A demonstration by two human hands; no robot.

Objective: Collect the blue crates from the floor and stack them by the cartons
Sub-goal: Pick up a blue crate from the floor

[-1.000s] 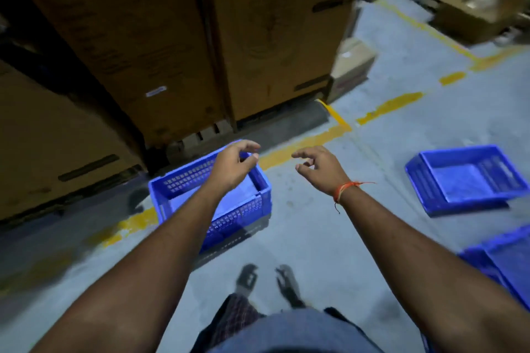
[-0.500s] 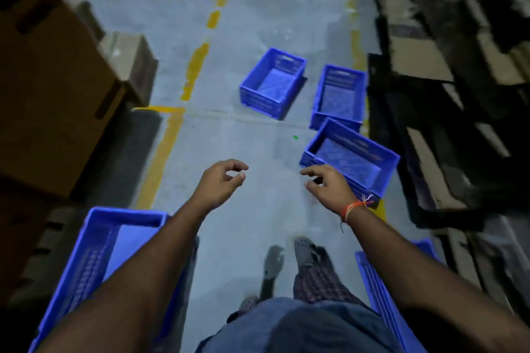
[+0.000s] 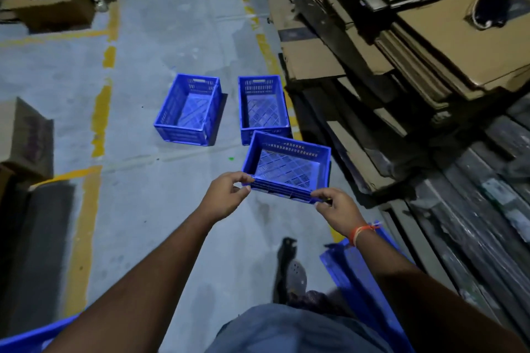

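Note:
A blue perforated crate (image 3: 289, 166) lies ahead of me, its near rim gripped by both hands. My left hand (image 3: 225, 198) pinches the near left corner. My right hand (image 3: 337, 209), with an orange thread on the wrist, pinches the near right corner. Two more blue crates sit on the floor beyond it: one (image 3: 190, 109) to the left, one (image 3: 262, 107) directly behind the held crate. Another blue crate (image 3: 352, 272) lies under my right forearm, partly hidden. A blue crate edge (image 3: 25, 338) shows at the bottom left corner.
Flattened cardboard stacks (image 3: 415, 46) and dark pallets fill the right side. Brown cartons (image 3: 25, 135) stand at the left, with more cartons (image 3: 48, 0) at the far left. Yellow lines (image 3: 100, 112) mark the grey floor. My feet (image 3: 292, 272) are below the hands.
I turned away from the cartons and the stacked crate toward the aisle. Both hands, empty before, reached forward and closed on the near rim of the nearest crate.

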